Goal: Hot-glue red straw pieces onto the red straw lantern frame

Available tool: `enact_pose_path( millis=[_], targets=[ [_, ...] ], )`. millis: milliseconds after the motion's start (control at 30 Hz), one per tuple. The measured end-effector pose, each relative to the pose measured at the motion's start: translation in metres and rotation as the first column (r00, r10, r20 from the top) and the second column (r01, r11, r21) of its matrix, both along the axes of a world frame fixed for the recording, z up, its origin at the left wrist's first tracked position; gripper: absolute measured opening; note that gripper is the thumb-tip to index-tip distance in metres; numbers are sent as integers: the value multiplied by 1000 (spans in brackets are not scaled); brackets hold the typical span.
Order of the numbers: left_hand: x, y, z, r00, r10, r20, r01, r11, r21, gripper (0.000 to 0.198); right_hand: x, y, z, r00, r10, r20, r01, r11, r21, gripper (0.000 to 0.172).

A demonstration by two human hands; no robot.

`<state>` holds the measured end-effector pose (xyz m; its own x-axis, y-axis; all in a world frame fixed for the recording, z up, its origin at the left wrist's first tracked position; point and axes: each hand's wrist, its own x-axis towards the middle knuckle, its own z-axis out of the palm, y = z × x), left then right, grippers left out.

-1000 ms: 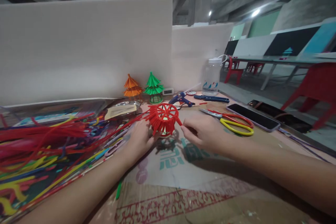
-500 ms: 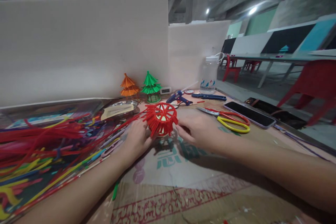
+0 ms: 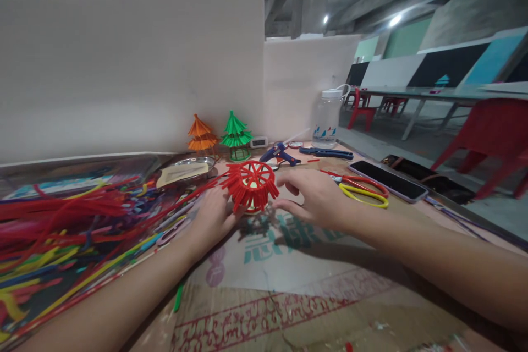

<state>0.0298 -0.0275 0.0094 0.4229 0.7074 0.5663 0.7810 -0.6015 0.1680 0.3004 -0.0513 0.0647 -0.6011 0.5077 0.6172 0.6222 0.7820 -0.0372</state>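
Observation:
A red pipe-cleaner roof model, with a spoked round top and a fringe of short red strips hanging round it, stands in front of me. My left hand grips it at its left side, the fingertips partly hidden behind the fringe. On the other side, my right hand has thumb and fingers apart, close to the fringe with nothing between them. Behind the model stand an orange pipe-cleaner pavilion and a green one.
Loose pipe cleaners fill the left side. A blue glue gun, pliers, scissors, a phone and a water bottle lie or stand at the right. A metal dish sits behind my left hand.
My right hand's fingers have spread and come off the red fringe, moving slightly back to the right. My left hand keeps its place at the model's left side.

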Motion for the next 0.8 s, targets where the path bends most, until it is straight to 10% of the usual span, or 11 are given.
enact_pose_path(
  millis=[800],
  targets=[
    [-4,1,-1,993,-118,-12,118,992,52,23,-6,2,-9,986,96,138,-123,971,203,31]
  ],
)
